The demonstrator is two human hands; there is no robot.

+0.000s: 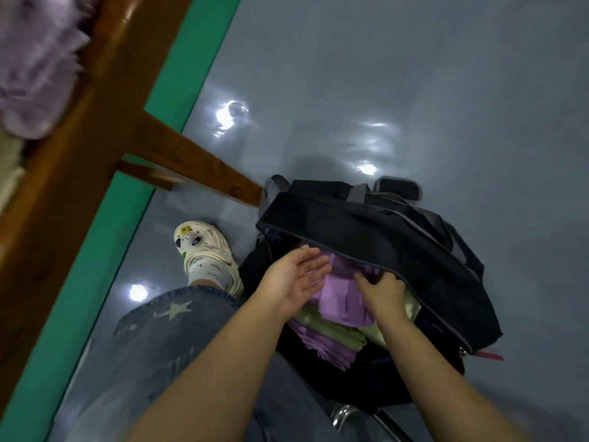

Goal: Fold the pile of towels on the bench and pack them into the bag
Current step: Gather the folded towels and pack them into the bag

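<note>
A black bag (366,231) stands open on the grey floor below me. Inside it lie folded purple and green towels, with a purple towel (342,295) on top and a green towel (334,333) beneath. My left hand (296,275) is at the bag's mouth, palm turned up, fingers straight beside the purple towel. My right hand (381,290) presses down on the purple towel with its fingers curled into the cloth. More purple towels (35,65) lie blurred on the wooden bench (95,129) at the upper left.
A bench leg (197,167) slants down to the floor just left of the bag. My foot in a white clog (207,250) and my denim-clad leg (153,342) are left of the bag. A green floor stripe (95,266) runs under the bench.
</note>
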